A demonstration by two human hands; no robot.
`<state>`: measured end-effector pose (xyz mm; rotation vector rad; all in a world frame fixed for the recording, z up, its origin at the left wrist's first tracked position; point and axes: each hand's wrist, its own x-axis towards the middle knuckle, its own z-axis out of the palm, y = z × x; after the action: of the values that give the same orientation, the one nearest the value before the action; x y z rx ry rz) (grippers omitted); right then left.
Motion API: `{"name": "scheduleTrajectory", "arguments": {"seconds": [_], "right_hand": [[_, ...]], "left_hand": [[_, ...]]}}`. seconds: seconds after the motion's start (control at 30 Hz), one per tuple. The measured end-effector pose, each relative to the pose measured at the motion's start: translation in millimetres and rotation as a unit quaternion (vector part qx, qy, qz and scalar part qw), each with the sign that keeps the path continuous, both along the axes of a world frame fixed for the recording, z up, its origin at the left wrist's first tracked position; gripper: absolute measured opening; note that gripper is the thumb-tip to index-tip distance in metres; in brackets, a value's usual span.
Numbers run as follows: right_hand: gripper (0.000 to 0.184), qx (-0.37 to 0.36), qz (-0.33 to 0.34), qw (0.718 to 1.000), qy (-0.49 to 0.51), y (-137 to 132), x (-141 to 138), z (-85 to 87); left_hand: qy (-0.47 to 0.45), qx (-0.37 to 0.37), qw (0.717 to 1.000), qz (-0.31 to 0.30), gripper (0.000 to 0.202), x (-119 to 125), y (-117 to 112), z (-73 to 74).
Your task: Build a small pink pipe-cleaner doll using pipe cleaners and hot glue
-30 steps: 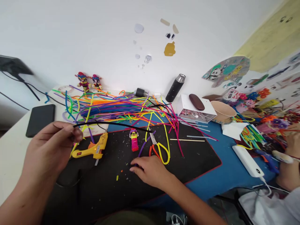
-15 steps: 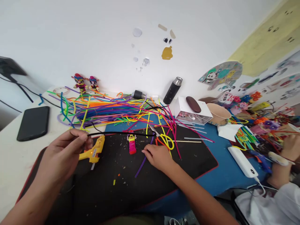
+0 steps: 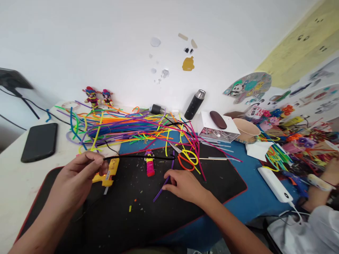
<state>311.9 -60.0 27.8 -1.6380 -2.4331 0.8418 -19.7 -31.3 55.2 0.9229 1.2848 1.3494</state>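
A long black pipe cleaner (image 3: 132, 157) is pinched between the thumb and fingers of my left hand (image 3: 79, 173); it reaches right across the mat, its far end bent into a small hook. Thumb and forefinger of my right hand (image 3: 185, 185) are apart around a purple pipe cleaner (image 3: 158, 194) lying on the black mat (image 3: 119, 218). Between my hands lies a small figure (image 3: 149, 166) with a pink body and yellow upper part. Orange-handled scissors (image 3: 186, 164) rest beyond my right hand, beside a yellow pipe cleaner loop. A yellow glue gun (image 3: 112, 169) sits partly behind my left hand.
Bundled colourful pipe cleaners (image 3: 113, 127) spread along the back. Behind them stand two finished dolls (image 3: 91, 98) and a black flask (image 3: 194, 105). A phone (image 3: 39, 141) lies left; a white box (image 3: 217, 127) and power bank (image 3: 274, 183) are right. Another person's arm (image 3: 316, 192) shows far right.
My right hand has moved slightly right and down from beside the scissors to the purple pipe cleaner, its thumb and forefinger parting. The black pipe cleaner stays in my left hand.
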Motion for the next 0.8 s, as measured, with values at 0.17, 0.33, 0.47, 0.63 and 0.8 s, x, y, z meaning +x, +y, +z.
{"name": "scheduleTrajectory", "arguments": {"seconds": [0.17,0.33,0.47,0.63,0.8], "right_hand": [[0.005,0.0,0.003,1.0,-0.009,-2,1,1.1],[0.006,0.011,0.023,1.0,-0.014,-3,-4,-2.6],[0.009,0.048,0.058,0.997,-0.01,0,-6,3.6],[0.017,0.123,0.094,0.987,-0.047,19,-3,24.5],[0.022,0.187,0.111,0.969,-0.116,66,-4,45.9]], "left_hand": [[0.012,-0.002,1.0,-0.004,0.045,-2,-3,-1.1],[0.005,0.002,1.0,-0.004,0.043,-7,-5,-3.9],[0.003,0.004,1.0,-0.008,0.043,-7,-7,-0.7],[-0.002,-0.008,1.0,0.004,0.049,-3,-8,8.1],[-0.005,-0.023,1.0,0.019,0.057,-1,-10,11.0]]}}
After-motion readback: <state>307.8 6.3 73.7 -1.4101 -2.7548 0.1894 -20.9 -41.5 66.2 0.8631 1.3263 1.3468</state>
